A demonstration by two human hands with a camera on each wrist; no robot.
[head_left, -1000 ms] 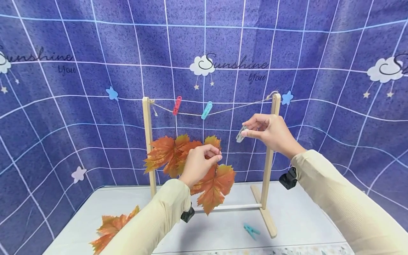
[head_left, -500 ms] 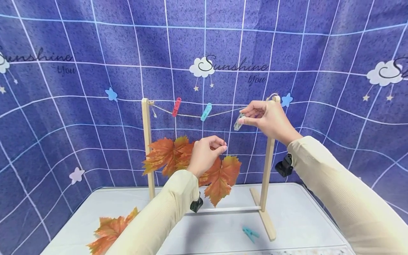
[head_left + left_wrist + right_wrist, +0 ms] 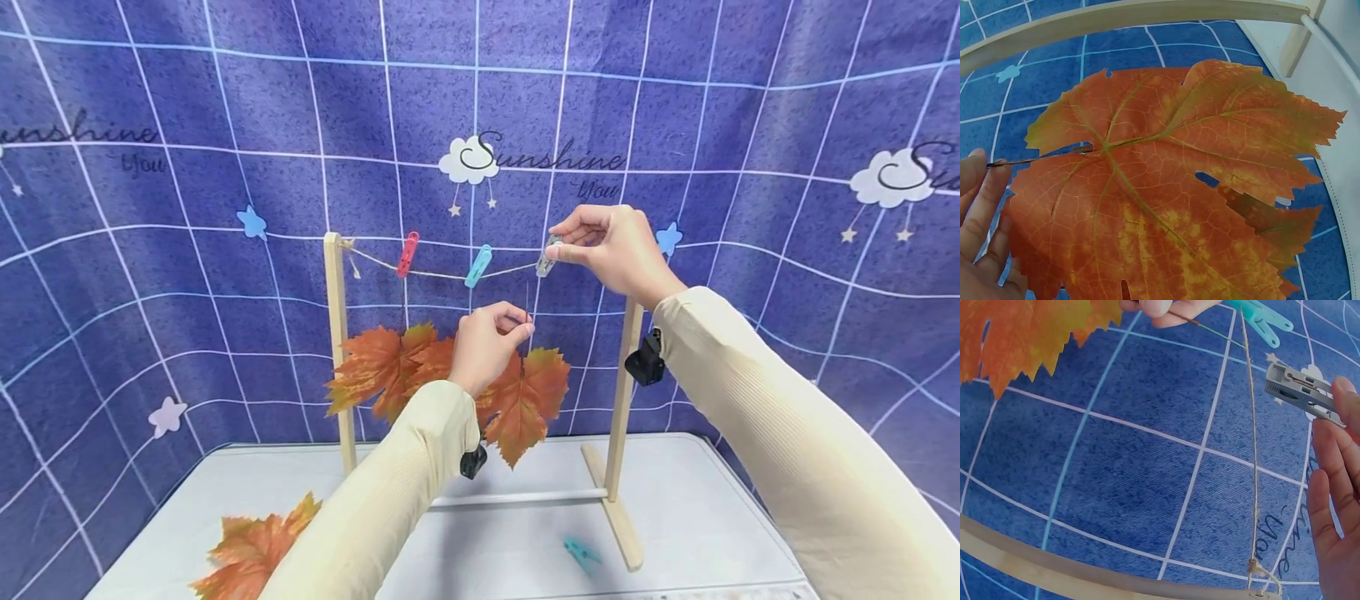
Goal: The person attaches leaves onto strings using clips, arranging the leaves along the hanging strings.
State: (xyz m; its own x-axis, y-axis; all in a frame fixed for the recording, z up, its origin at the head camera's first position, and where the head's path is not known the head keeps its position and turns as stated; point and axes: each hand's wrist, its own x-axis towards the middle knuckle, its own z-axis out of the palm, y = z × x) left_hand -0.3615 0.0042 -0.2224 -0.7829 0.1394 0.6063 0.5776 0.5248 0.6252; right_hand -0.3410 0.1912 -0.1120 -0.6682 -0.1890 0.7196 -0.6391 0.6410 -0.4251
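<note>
My left hand (image 3: 491,342) pinches the thin stem of an orange maple leaf (image 3: 1166,156), which hangs below the fingers in the head view. The stem's tip points up toward the twine (image 3: 1252,456). In my right hand (image 3: 618,254) a grey clothespin (image 3: 1297,384) is pinched between thumb and fingers, its nose right beside the twine in the right wrist view. A red clothespin (image 3: 408,254) and a turquoise clothespin (image 3: 478,267) sit on the twine to the left. Leaves (image 3: 382,367) hang below these two, partly hidden by my left hand and its leaf.
The twine runs between two wooden posts (image 3: 619,408) joined low by a white rod (image 3: 525,498). On the white table (image 3: 697,500) lie another turquoise clothespin (image 3: 581,554) and a loose orange leaf (image 3: 251,546). A blue gridded cloth (image 3: 750,333) stands behind.
Both hands have risen: the left lifts its leaf up toward the twine, and the right brings the grey clothespin up and slightly left to the twine.
</note>
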